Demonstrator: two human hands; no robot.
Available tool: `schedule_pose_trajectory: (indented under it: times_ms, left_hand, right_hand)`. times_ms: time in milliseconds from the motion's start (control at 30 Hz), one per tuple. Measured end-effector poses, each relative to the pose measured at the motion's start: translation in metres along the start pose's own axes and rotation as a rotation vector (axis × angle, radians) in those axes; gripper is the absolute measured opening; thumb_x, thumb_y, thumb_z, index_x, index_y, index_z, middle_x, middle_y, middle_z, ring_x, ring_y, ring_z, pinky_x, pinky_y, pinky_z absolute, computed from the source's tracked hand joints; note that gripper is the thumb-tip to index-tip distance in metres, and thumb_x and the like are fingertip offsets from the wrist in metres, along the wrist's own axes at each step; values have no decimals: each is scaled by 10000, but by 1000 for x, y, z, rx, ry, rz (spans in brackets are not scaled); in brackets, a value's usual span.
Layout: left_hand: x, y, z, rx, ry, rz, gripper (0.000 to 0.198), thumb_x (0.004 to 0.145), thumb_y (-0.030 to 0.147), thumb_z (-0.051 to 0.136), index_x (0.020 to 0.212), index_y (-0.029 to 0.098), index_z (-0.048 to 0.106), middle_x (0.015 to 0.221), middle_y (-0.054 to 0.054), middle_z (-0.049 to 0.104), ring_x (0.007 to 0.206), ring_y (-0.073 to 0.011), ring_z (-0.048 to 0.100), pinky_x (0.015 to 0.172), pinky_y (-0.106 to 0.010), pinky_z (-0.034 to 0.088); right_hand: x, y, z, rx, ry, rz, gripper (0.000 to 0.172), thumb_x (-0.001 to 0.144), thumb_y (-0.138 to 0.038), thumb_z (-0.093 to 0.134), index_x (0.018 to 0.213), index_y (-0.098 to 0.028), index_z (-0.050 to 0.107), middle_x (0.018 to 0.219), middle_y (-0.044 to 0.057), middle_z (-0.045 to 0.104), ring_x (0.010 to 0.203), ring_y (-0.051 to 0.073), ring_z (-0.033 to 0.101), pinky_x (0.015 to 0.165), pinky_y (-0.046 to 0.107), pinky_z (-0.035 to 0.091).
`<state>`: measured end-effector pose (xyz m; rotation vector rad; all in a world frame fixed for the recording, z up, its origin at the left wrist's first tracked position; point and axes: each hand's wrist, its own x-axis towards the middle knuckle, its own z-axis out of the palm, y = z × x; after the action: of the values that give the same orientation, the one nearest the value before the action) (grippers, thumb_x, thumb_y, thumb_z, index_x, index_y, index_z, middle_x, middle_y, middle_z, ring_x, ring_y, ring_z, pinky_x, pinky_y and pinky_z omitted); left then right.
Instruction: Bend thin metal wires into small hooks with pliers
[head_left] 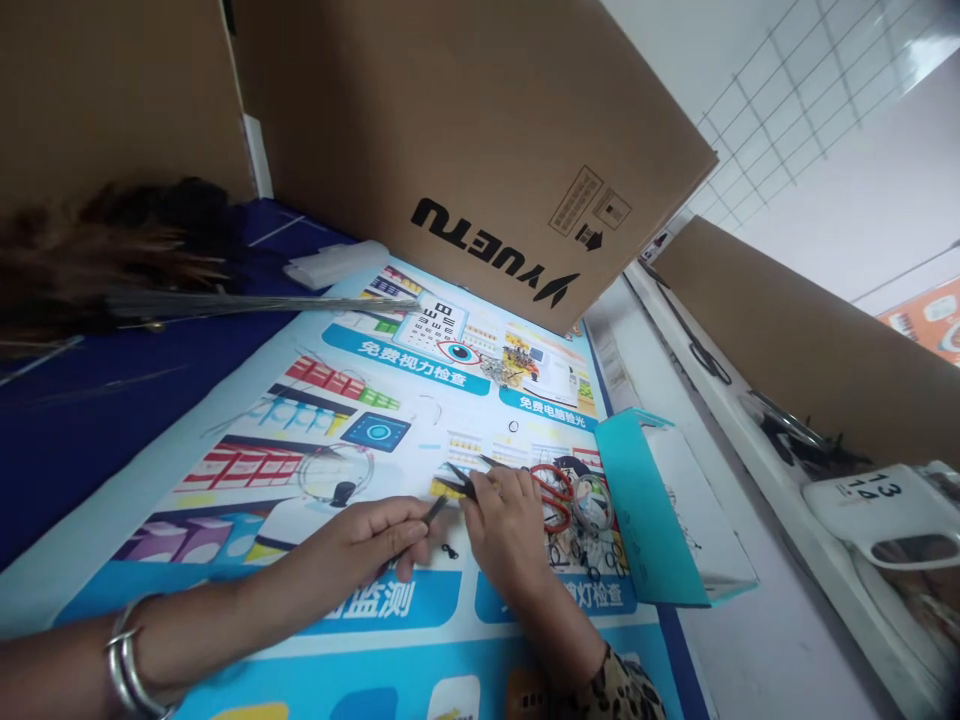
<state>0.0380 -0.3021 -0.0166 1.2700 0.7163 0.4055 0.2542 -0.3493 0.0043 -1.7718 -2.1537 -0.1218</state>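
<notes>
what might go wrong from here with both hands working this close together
The dark pointed metal blades sit right at the right hand, so a slip might nick a finger. The tiny black piece lying between that and the left hand could get brushed away. The tangled small black wire loops might snag the right wrist.

Left hand (pixel 388 538) pinches near curled right hand (pixel 507 528).

I face a tall cardboard box (pixel 465 130) across my worktop (pixel 255 365), a pale wall (pixel 870 215) rising on my right.
</notes>
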Motion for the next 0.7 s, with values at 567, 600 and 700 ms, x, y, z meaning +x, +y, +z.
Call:
schedule_pose_trajectory:
  times_ms: [567,600,700]
  left_hand:
    - [-4,-11,-13,425,-5,430,310,1028,343,497,921,227,764,922,-18,693,922,-200,660,841,-278,507]
    - [-4,-12,-14,451,-16,409,314,1024,334,495,889,217,754,907,-21,698,910,-201,667,828,-279,510]
    - [-3,-15,-15,506,-12,383,314,1017,314,493,851,205,737,895,-30,720,884,-202,681,800,-281,517]
  right_hand:
    - [-11,-47,-1,663,139,-27,219,1021,-408,695,931,-243,806,852,39,748,838,180,698,803,300,588]
    - [-11,-47,0,644,111,-24,221,1031,-392,677,926,-241,800,850,36,755,838,180,702,808,301,590]
    - [-12,-45,3,606,65,-40,220,1052,-341,629,937,-232,781,849,36,766,827,177,709,803,300,594]
